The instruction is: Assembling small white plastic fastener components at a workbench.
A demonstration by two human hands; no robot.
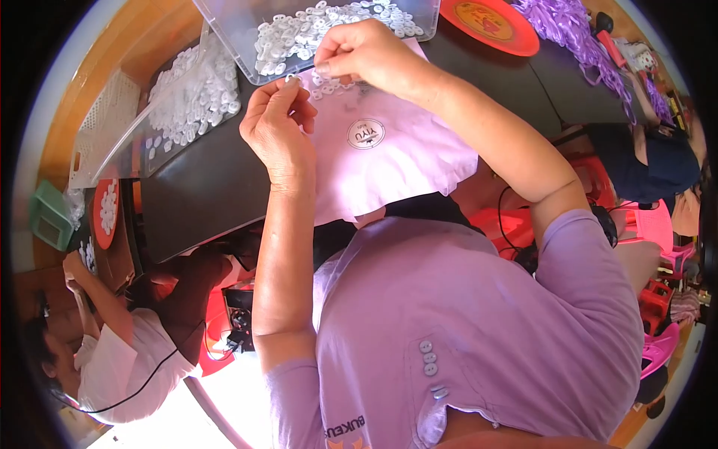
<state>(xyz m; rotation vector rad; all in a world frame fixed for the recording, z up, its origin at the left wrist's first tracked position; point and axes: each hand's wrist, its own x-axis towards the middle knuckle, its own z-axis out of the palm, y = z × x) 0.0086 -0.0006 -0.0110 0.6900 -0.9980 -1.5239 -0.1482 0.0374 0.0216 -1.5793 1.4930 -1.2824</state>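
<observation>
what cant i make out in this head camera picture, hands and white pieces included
Head view, whether the right hand holds anything: its own curl hides that.
Head view, details of the small white piece in the left hand: too small.
Head view, far side of the clear bin: cut off by the top edge.
Head view, what, if anything, the co-worker's hand holds: too small.

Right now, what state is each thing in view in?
Left hand: pinching a small white piece
Right hand: curled, grip unclear
Lavender cloth: spread out, white pieces on far end
Middle clear bin: open-topped, partly filled
Left clear bin: holding white pieces
Upper-right red plate: lying flat
Purple ribbons: loosely heaped
</observation>
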